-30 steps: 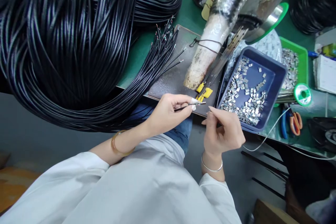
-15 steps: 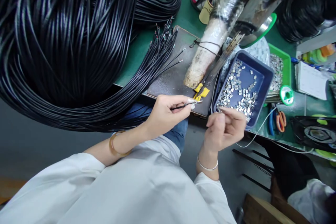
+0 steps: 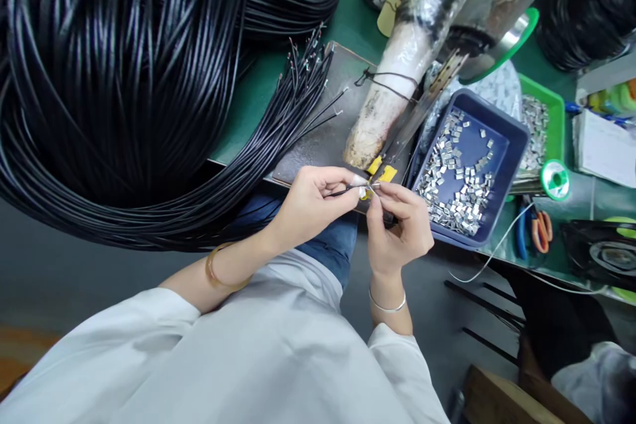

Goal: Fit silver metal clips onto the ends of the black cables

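My left hand (image 3: 315, 202) pinches a thin black cable (image 3: 338, 193) close to its stripped end, with a white wrap on one fingertip. Short light wire ends (image 3: 372, 187) poke out past those fingers. Thumb and forefinger of my right hand (image 3: 401, 228) are closed together right at these wire ends; whatever is between them is too small to make out. Just beyond my fingertips sit the yellow jaw pieces (image 3: 386, 174) of a metal fixture. To the right, a dark blue tray (image 3: 507, 139) holds many small silvery metal clips (image 3: 460, 215).
A large bundle of black cables (image 3: 124, 112) covers the left side, its ends lying on a brown board (image 3: 342, 79). A plastic-wrapped tube (image 3: 392, 73) slants over the board. Right of the tray are a green bin (image 3: 556, 106), a green-rimmed spool (image 3: 555, 179) and orange-and-blue pliers (image 3: 539, 232).
My right hand has moved left from the tray's near edge to the cable end, and its fingertips now meet those of my left hand. My left hand stays on the cable.
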Demonstrator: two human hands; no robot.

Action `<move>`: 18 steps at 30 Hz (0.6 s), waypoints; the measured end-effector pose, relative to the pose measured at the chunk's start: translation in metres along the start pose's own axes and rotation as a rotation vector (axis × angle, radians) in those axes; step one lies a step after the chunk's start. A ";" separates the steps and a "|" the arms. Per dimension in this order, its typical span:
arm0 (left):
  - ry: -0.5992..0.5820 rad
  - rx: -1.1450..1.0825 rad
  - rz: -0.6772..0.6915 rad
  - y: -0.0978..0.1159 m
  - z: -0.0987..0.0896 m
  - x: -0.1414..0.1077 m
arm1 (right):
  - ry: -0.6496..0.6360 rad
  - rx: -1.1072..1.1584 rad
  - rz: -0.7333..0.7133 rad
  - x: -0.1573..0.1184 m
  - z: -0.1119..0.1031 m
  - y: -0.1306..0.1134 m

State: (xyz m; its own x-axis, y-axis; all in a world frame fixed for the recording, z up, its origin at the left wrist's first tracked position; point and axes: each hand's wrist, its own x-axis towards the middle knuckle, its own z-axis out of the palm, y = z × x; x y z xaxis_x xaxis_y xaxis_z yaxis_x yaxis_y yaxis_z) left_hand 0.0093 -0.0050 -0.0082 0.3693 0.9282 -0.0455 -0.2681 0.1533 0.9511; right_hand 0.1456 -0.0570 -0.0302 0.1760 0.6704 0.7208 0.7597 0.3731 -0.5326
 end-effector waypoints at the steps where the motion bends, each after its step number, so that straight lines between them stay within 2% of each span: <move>1: 0.004 -0.003 0.008 0.001 0.001 0.001 | 0.003 0.000 -0.002 0.001 0.000 0.000; 7: -0.009 0.014 0.009 0.004 -0.001 0.001 | 0.007 -0.017 -0.005 0.003 -0.002 -0.005; 13: -0.042 0.055 -0.112 -0.002 -0.008 -0.002 | 0.001 0.010 -0.015 -0.004 -0.003 -0.004; 18: -0.024 0.063 -0.143 0.001 -0.007 -0.002 | -0.003 -0.040 -0.039 -0.004 -0.005 -0.002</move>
State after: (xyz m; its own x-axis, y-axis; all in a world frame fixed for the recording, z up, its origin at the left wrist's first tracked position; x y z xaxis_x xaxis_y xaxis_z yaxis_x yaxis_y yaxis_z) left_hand 0.0025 -0.0041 -0.0093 0.4213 0.8898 -0.1756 -0.1553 0.2616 0.9526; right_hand 0.1462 -0.0637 -0.0297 0.1444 0.6579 0.7391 0.7900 0.3731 -0.4864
